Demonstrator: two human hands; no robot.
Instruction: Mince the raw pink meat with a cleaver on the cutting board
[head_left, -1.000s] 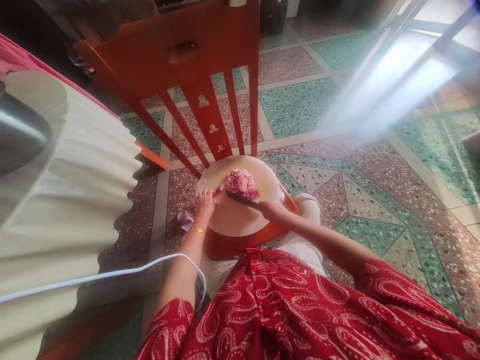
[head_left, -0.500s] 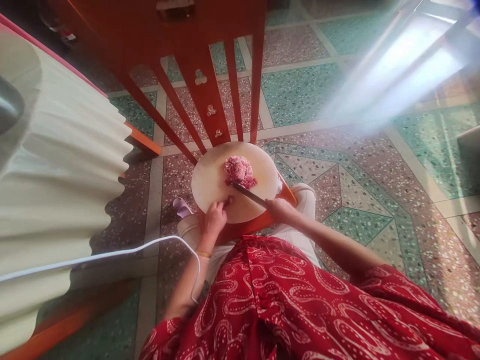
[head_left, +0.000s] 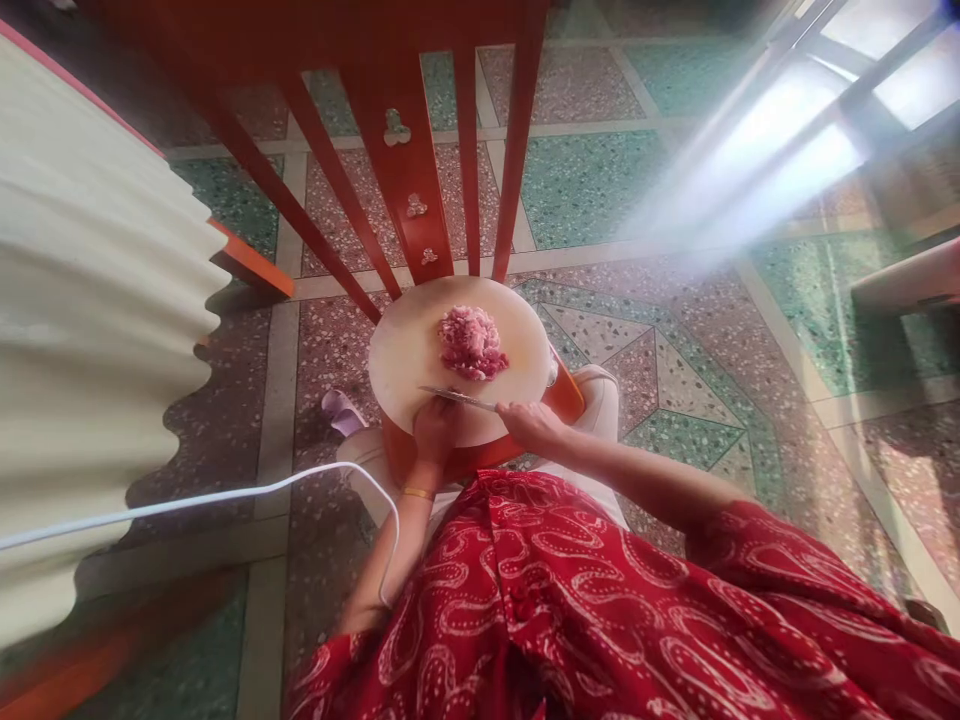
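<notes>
A round pale cutting board (head_left: 397, 340) rests on the seat of an orange-red chair. On it lies a heap of chopped pink meat (head_left: 472, 340). My right hand (head_left: 534, 425) is closed around the handle of a knife (head_left: 459, 397), whose blade points left across the near part of the board. Just below the blade, my left hand (head_left: 437, 432) is closed at the board's near edge. A small dark piece of meat sits at its fingertips, partly hidden by the blade.
The chair's slatted back (head_left: 397, 190) rises behind the board. A cream scalloped cloth (head_left: 112, 320) hangs at the left. A white cable (head_left: 225, 495) crosses by my left forearm. A purple slipper (head_left: 343, 411) lies on the patterned floor (head_left: 592, 190).
The knife has come away from the heap, back toward me and leftward, and is now over the left hand's fingertips. The left hand has turned and shifted slightly. The whole view has moved a little.
</notes>
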